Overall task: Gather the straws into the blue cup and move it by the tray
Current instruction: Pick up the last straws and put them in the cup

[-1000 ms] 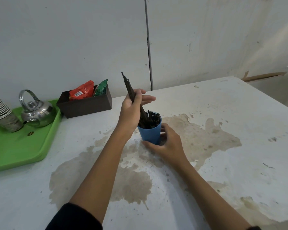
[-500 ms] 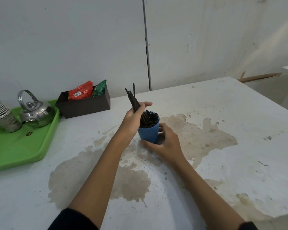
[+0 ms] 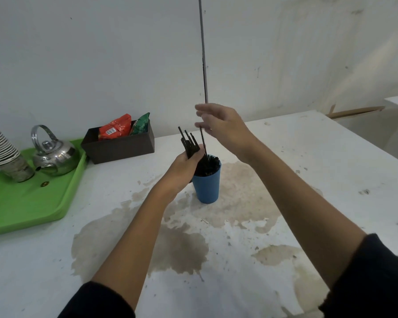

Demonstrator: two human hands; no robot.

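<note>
A blue cup (image 3: pixel 206 189) stands upright on the stained white table (image 3: pixel 308 171), packed with black straws (image 3: pixel 208 164). My left hand (image 3: pixel 184 167) is at the cup's left rim, closed around a bundle of black straws (image 3: pixel 189 142) whose tops fan upward. My right hand (image 3: pixel 223 127) is raised above and behind the cup, blurred. Its fingertips pinch the top of a single black straw (image 3: pixel 203 142), whose lower end reaches into the cup. The green tray (image 3: pixel 32 203) lies at the far left, well apart from the cup.
On the tray are a steel kettle (image 3: pixel 53 154) and a stack of paper cups (image 3: pixel 2 150). A dark box (image 3: pixel 120 148) with red and green packets sits against the wall behind the cup. The table's right edge drops off at the far right.
My right hand has let go of the cup's side and risen above it, now pinching one straw. My left hand has lowered its bundle toward the cup's rim.
</note>
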